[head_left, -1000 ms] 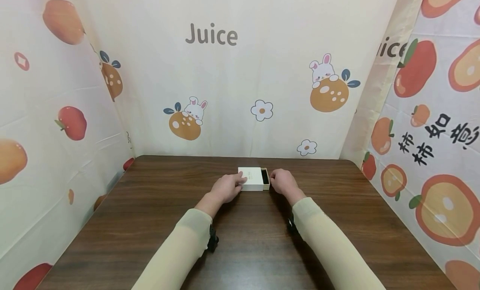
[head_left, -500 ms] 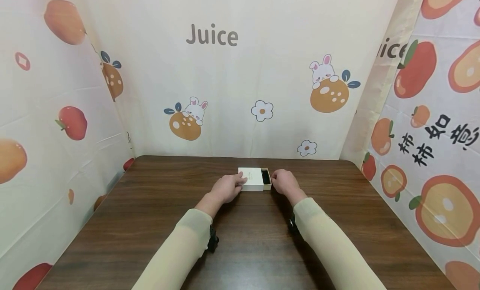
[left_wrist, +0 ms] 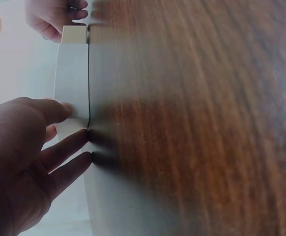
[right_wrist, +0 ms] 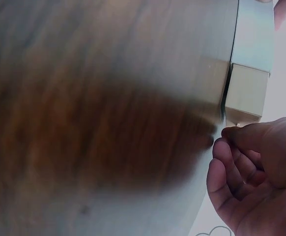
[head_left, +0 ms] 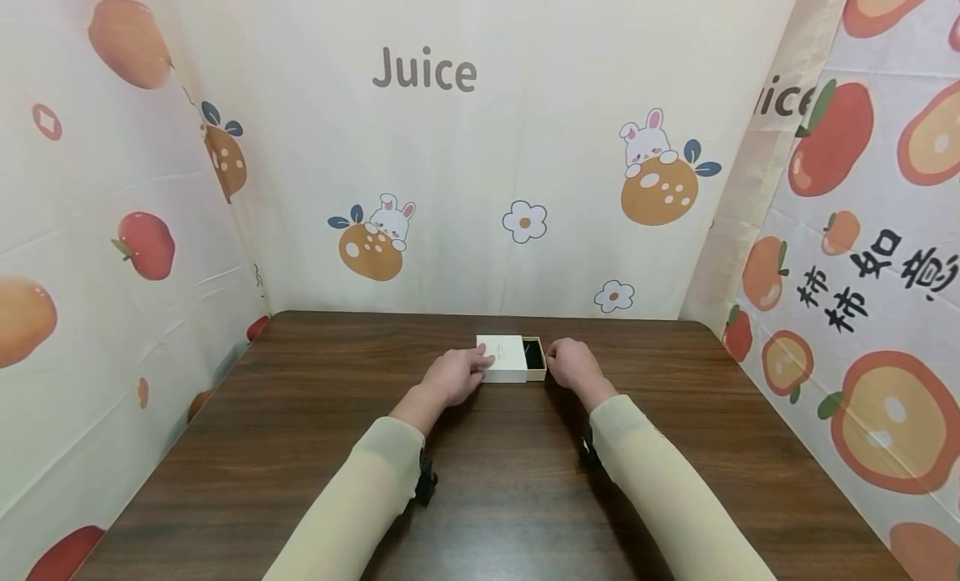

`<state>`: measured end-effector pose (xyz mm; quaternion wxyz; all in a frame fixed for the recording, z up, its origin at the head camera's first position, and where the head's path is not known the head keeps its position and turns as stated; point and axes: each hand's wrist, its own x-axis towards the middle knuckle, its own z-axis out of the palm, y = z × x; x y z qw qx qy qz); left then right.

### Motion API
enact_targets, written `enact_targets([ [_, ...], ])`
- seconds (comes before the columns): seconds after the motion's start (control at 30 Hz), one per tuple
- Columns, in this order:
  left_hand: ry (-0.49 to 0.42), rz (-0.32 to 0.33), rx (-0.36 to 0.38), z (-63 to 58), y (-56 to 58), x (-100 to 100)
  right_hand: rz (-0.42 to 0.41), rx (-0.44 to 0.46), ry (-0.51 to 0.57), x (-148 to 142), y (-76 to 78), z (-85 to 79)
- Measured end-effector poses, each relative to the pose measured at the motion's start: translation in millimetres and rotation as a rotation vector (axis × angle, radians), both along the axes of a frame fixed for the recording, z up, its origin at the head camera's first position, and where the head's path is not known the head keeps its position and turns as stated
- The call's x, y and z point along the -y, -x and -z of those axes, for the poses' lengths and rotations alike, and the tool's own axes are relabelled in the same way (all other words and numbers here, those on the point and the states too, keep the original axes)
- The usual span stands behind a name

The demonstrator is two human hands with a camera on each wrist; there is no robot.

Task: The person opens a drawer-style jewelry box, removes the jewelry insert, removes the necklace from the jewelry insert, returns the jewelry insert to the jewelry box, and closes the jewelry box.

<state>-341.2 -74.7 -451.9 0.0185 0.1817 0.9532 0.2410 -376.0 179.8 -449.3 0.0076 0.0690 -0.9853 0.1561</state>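
A small white sliding box [head_left: 501, 358] lies on the table, its cream inner drawer [head_left: 543, 366] partly out on the right. Something black [head_left: 533, 353] shows inside the drawer. My left hand [head_left: 454, 376] holds the sleeve at its left end, the thumb on top; in the left wrist view two fingertips reach down to the tabletop beside it. At the drawer's outer end is my right hand [head_left: 573, 364]. Its thumb and forefinger [right_wrist: 234, 135] pinch together right at that end, the other fingers curled. What they pinch is mostly hidden by the fingertips.
The dark wood table [head_left: 480, 481] extends on all sides of the box. Its back edge lies close behind the box, against a cream curtain [head_left: 450, 147] printed with fruit and rabbits. More printed curtains stand at left and right.
My right hand has moved slightly to the right, and the drawer has slid farther out of the sleeve with it. The left hand and the sleeve have stayed in place.
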Motion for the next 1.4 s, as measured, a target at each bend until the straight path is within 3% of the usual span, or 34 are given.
enact_targets([
  [0.67,-0.007,0.002,-0.006,0.0,0.0,0,0.02,0.033,0.023,-10,2.1,-1.9],
  [1.4,-0.014,0.015,-0.016,1.3,0.9,0,0.021,0.01,0.018,-17,-1.7,-1.4],
])
